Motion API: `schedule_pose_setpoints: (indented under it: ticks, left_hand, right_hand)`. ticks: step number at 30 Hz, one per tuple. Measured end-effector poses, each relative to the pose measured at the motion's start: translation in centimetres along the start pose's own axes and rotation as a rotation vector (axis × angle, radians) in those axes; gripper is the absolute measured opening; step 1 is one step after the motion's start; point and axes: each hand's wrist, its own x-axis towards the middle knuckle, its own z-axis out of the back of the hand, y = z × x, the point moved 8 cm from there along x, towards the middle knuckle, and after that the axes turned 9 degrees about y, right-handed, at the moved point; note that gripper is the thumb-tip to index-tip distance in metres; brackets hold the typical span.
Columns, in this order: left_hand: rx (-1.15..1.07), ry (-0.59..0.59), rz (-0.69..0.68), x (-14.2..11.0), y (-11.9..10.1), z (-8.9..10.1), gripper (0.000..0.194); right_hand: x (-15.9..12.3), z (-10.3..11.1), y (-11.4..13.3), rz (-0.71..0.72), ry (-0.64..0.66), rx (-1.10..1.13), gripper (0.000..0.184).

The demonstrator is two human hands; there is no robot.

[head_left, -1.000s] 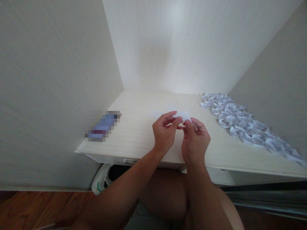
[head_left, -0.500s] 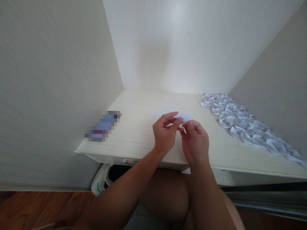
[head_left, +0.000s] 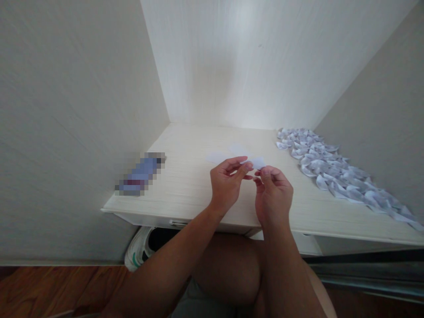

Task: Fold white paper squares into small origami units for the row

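Between my two hands is a small piece of white paper (head_left: pixel 256 162), raised a little over the white desk (head_left: pixel 185 176). My left hand (head_left: pixel 228 180) pinches its left end between thumb and fingers. At the other end, the thumb and fingertips of my right hand (head_left: pixel 274 191) are closed on the paper's right corner. Flat on the desk just beyond my left hand lie pale paper pieces (head_left: pixel 217 157), partly hidden by the fingers. Any fold lines in the held paper are too small to make out.
Many folded white paper shapes (head_left: pixel 326 168) stand in rows along the desk's right side. A blurred-out bluish object (head_left: pixel 141 174) lies near the left wall. Below the front edge are a drawer handle (head_left: pixel 179 223) and a white shoe (head_left: pixel 135 251).
My right hand has shifted slightly right, widening the gap between the hands. Both hands still grip the paper, and the view has moved a touch.
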Motion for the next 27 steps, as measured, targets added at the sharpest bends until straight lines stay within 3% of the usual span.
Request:
schedule_pose_setpoints:
  ticks: [10, 19, 27]
  left_hand:
    - [-0.044, 0.015, 0.006, 0.0, 0.0, 0.0, 0.036]
    - [-0.148, 0.132, 0.06, 0.1, 0.9, -0.6, 0.025]
    - [-0.107, 0.152, 0.098, 0.0, 0.8, -0.9, 0.035]
  right_hand:
    - [-0.1, -0.2, 0.1, 0.004, 0.055, 0.014, 0.029]
    - [0.2, 0.6, 1.3, 0.063, 0.087, -0.122, 0.03]
    - [0.2, 1.0, 1.4, 0.076, 0.074, -0.169, 0.026]
